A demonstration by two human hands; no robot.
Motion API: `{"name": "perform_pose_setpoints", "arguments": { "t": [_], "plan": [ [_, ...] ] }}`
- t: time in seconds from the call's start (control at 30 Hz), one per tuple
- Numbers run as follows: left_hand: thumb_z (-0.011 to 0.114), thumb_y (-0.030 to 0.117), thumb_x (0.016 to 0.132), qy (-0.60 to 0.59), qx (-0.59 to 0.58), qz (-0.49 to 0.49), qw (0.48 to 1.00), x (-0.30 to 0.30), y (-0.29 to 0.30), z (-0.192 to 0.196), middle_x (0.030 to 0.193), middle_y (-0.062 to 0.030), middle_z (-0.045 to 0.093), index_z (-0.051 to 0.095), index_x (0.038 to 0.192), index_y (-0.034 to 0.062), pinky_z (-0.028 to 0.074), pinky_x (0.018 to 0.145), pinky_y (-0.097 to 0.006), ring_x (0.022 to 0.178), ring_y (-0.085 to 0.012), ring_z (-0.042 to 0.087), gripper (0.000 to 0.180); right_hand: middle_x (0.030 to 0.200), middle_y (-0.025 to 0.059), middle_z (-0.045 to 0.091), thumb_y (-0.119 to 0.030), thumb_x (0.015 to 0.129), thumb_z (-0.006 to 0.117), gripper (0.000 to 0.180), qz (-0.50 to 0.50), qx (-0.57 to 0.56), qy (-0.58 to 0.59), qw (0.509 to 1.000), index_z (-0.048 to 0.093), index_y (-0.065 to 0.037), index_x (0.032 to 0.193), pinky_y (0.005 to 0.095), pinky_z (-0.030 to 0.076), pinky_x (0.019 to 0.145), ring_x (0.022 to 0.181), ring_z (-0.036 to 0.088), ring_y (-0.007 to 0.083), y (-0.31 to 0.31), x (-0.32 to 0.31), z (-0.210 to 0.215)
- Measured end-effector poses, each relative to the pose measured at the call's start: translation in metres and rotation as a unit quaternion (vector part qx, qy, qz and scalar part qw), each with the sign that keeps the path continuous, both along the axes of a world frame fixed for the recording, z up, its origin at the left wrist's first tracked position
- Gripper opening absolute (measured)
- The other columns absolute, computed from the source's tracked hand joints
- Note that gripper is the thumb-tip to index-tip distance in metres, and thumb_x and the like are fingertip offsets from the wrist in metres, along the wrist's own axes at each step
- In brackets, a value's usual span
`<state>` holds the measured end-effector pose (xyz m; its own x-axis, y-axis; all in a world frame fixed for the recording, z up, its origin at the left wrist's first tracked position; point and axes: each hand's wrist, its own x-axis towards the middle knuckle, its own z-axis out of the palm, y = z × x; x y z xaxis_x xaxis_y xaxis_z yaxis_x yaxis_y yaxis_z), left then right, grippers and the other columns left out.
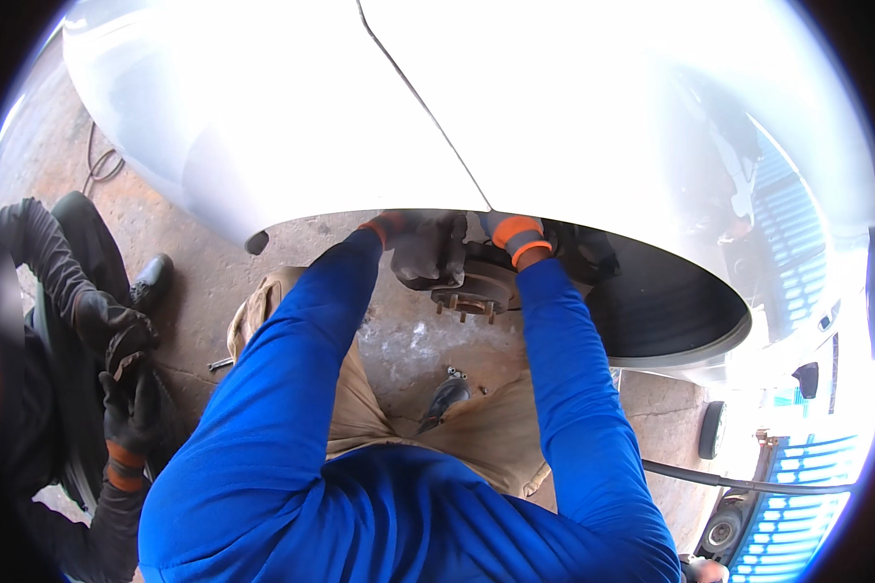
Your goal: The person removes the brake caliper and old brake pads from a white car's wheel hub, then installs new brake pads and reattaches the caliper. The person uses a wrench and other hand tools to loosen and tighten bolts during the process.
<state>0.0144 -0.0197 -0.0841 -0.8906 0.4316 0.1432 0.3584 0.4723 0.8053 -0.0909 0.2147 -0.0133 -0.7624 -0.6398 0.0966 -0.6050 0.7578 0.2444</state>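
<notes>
The car body is pale silver-white, glaring in the light. Both sleeves are bright blue, over tan trousers. The left hand wears a dark grey glove with a red-orange cuff; the right hand shows a grey glove with an orange band. The wheel hub is rusty brown. The ground is mottled brown and grey. A co-worker's gloves are black with an orange stripe.
</notes>
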Motion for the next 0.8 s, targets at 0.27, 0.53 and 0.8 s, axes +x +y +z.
{"name": "perform_pose_setpoints", "arguments": {
  "t": [0.27, 0.53, 0.8],
  "plan": [
    [0.044, 0.032, 0.095, 0.138, 0.270, 0.069, 0.950, 0.011, 0.029, -0.080, 0.129, -0.0093, 0.059, 0.056, 0.125, 0.0082, 0.044, 0.098, -0.040, 0.122, -0.0267, 0.053, 0.040, 0.121, 0.0170, 0.062, -0.039, 0.093, 0.047, 0.044, 0.095, -0.040, 0.086, 0.991, 0.062, -0.008, 0.120, 0.0444, 0.043, 0.096, 0.110, 0.058, 0.0364, 0.040, -0.042, -0.030],
    [0.042, 0.035, 0.096, 0.057, 0.329, 0.138, 0.932, 0.019, 0.024, -0.094, 0.129, -0.0124, 0.058, 0.053, 0.128, 0.0079, 0.044, 0.099, -0.041, 0.121, -0.0296, 0.053, 0.044, 0.121, 0.0188, 0.061, -0.041, 0.091, 0.054, 0.047, 0.010, -0.071, -0.039, 0.997, 0.060, -0.007, 0.123, 0.0440, 0.042, 0.098, 0.112, 0.056, 0.0374, 0.035, -0.027, 0.011],
    [0.042, 0.038, 0.095, -0.040, 0.399, 0.175, 0.899, 0.012, 0.016, -0.099, 0.128, -0.0137, 0.059, 0.053, 0.129, 0.0092, 0.044, 0.098, -0.041, 0.120, -0.0310, 0.054, 0.046, 0.121, 0.0198, 0.061, -0.041, 0.090, 0.056, 0.048, 0.018, -0.096, -0.044, 0.994, 0.059, -0.006, 0.123, 0.0440, 0.043, 0.097, 0.112, 0.056, 0.0378, 0.051, -0.026, 0.037]
  ]
}}
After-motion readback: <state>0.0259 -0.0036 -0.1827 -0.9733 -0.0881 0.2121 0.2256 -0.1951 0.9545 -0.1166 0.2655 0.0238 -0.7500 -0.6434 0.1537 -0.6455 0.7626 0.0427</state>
